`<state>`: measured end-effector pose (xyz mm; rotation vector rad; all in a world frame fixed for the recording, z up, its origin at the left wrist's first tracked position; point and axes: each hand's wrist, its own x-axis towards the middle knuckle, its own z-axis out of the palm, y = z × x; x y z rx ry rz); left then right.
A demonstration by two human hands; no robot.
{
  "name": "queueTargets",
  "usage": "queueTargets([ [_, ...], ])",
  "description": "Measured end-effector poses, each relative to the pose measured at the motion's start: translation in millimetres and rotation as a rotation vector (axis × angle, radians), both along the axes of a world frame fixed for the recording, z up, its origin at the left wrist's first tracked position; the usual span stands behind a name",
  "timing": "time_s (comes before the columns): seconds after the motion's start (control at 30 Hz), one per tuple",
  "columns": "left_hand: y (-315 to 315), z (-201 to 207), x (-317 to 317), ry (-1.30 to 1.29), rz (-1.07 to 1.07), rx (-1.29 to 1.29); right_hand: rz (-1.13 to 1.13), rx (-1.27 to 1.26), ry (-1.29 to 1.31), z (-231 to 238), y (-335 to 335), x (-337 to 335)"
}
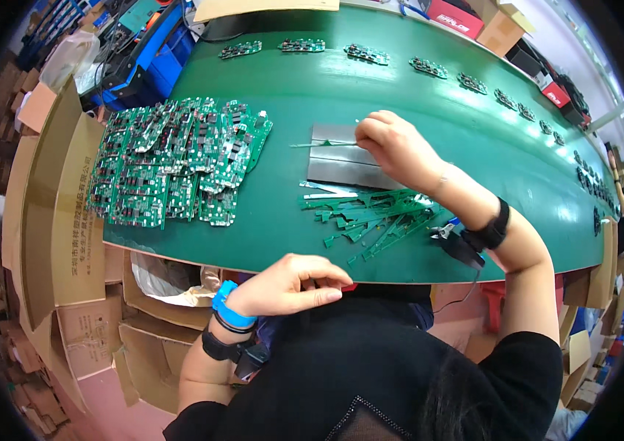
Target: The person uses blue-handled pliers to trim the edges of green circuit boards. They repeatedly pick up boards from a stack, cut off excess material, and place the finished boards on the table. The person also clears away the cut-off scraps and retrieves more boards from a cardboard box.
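Note:
My right hand (392,143) is closed in a pinch over a grey metal plate (334,171) marked by grooves. A thin green circuit board strip (323,143) sticks out to the left from its fingertips. My left hand (290,285) hovers by the table's front edge, fingers loosely stretched and thumb apart, with nothing seen in it. Between the hands and the plate lies a loose heap of green board offcuts (359,220). A pair of cutters (442,232) rests at the heap's right end, partly behind my right wrist.
Stacked populated circuit boards (172,165) cover the left of the green table (282,95). Single small boards (367,54) line the far edge and curve down the right side. Open cardboard boxes (69,220) stand at the left, and a blue bin (168,66) at the back left.

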<state>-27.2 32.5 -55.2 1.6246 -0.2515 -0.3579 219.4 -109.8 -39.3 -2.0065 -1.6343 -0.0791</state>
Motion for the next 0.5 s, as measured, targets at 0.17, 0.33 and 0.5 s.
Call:
queueTargets([
  [0.17,-23.3,-55.2,-34.1,0.336,-0.051,-0.299,0.186,-0.351,0.078,25.3,-57.5,-29.6],
  [0.33,-54.0,-90.5,-35.2,0.403,-0.055,-0.282,0.091,-0.451,-0.182,14.1,-81.9,-56.9],
  [0.5,-63.3,-108.5,-29.5,0.447,0.129,-0.431,-0.003,-0.408,-0.145,-0.4,-76.6,-56.0],
])
